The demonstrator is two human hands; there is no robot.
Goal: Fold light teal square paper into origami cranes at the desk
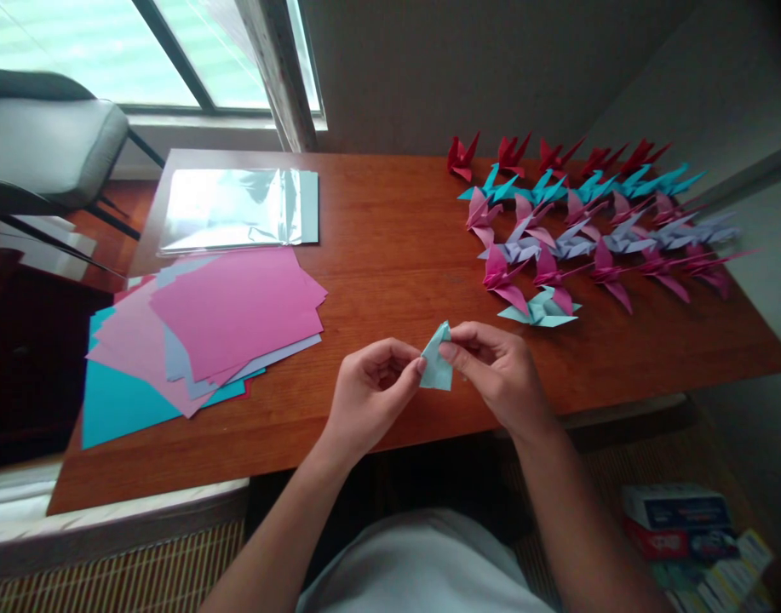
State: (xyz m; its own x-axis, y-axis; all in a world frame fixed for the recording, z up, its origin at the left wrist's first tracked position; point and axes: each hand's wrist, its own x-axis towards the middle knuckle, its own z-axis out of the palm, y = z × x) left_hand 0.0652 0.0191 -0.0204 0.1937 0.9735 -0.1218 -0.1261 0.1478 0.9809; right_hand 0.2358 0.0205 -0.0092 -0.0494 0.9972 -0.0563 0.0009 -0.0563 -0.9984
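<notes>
Between my two hands is a small piece of folded pale mint paper [437, 366], narrow at the top and wider at the bottom. My left hand [378, 383] pinches its left edge between thumb and curled fingers. With thumb and forefinger, my right hand [496, 366] grips its upper right side near the tip. The paper is held just above the wooden table [390, 255]. A finished mint origami crane [541, 308] sits on the table beyond my right hand. The folds on the paper's far side are hidden.
Rows of origami cranes stand at the right: red [513, 156], turquoise [547, 187], pink [483, 214], lavender [572, 241] and magenta [611, 274]. Loose coloured sheets [237, 311] overlap at the left, below a shiny plastic-wrapped pack [227, 209]. Boxes [680, 519] lie low at the right.
</notes>
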